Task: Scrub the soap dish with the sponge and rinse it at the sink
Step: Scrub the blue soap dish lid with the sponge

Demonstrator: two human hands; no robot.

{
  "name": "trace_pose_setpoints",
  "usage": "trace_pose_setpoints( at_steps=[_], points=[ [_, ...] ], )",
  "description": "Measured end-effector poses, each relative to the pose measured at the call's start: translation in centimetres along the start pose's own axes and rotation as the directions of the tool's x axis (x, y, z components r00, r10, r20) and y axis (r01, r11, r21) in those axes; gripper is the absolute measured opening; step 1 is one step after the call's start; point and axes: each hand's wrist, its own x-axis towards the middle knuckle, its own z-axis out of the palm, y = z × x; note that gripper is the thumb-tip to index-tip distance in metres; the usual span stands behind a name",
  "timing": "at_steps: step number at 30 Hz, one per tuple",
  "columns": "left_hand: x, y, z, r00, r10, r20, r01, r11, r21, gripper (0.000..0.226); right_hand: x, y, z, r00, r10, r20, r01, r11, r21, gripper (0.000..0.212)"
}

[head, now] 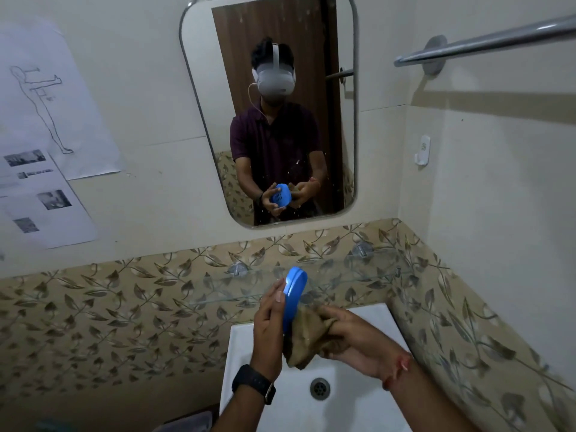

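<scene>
My left hand (pixel 270 332) grips a blue plastic soap dish (pixel 294 294), held upright on its edge above the white sink (pixel 246 344). My right hand (pixel 352 341) clutches a brownish, crumpled sponge (pixel 307 338) and presses it against the right face of the dish. The dish's lower part is hidden between my left palm and the sponge. The mirror reflection shows the dish's slotted face turned away from me. A black watch sits on my left wrist, a red thread on my right.
The sink's drain (pixel 320 388) lies below my hands. A glass shelf (pixel 343 275) runs along the leaf-patterned tile band behind them. Above hangs a mirror (pixel 268 57); a metal towel bar (pixel 486 42) and a wall hook (pixel 423 150) are on the right wall, and papers are taped at the left.
</scene>
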Motion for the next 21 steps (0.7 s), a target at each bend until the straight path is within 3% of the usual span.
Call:
trace_pose_setpoints(
  at_steps=[2, 4, 9, 12, 15, 18, 21],
  points=[
    [0.1, 0.2, -0.5, 1.000, -0.001, -0.007, 0.001, 1.000, 0.009, 0.041, -0.4, 0.8, -1.3, 0.997, -0.046, -0.055, 0.057, 0.975, 0.213, 0.044],
    [0.2, 0.3, -0.8, 1.000, 0.000, -0.013, 0.000, 1.000, 0.026, 0.040, -0.4, 1.3, -1.9, 0.989, -0.097, -0.114, 0.128, 0.943, 0.308, 0.046],
    [0.3, 0.2, -0.6, 0.999, -0.034, -0.037, 0.036, 0.998, 0.057, 0.034, 1.3, 0.7, -0.2, 0.880, -0.247, -0.406, 0.393, 0.858, 0.330, 0.043],
    [0.1, 0.0, 0.0, 0.998, -0.062, -0.018, 0.063, 0.997, 0.033, 0.038, 2.0, -0.5, 2.3, 0.790, -0.434, -0.433, 0.458, 0.887, -0.055, 0.036],
    [0.1, 0.0, 0.7, 0.997, -0.078, -0.015, 0.078, 0.996, -0.032, 0.046, 2.6, 0.4, 4.5, 0.730, -0.593, -0.339, 0.430, 0.785, -0.446, 0.042],
    [0.3, 0.3, 0.8, 0.991, -0.122, -0.048, 0.113, 0.980, -0.163, 0.050, 2.7, 2.3, 5.3, 0.731, -0.659, -0.177, 0.454, 0.664, -0.595, 0.054],
    [0.6, 0.5, -0.1, 0.990, -0.111, -0.088, 0.096, 0.982, -0.160, 0.051, 2.1, 2.6, 4.1, 0.771, -0.637, 0.004, 0.480, 0.577, -0.661, 0.054]
  ],
)
